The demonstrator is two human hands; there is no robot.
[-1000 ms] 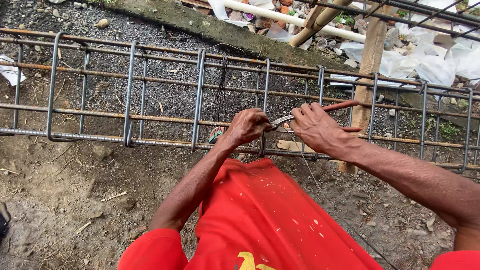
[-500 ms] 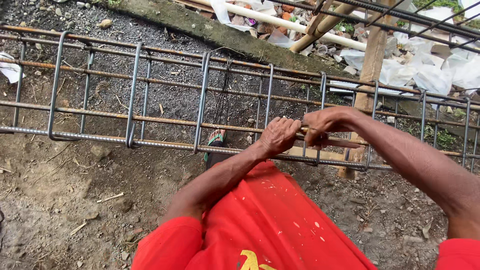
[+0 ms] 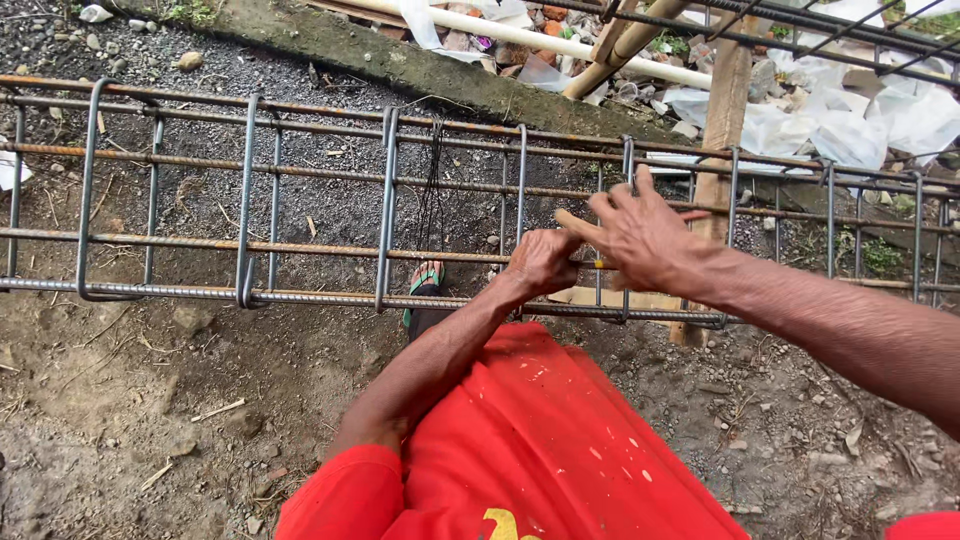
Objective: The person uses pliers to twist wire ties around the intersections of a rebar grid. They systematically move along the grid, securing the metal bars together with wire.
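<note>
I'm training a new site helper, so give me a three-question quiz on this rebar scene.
1. True or false: the right hand has its fingers spread open.
2. Where is the left hand? A) on the dirt B) closed at a bar of the rebar cage C) on the white pipe
3. What hangs from the cage's top bar, left of the hands?

Key: 1 true. 2 B. 3 a bundle of thin dark tie wire.
</note>
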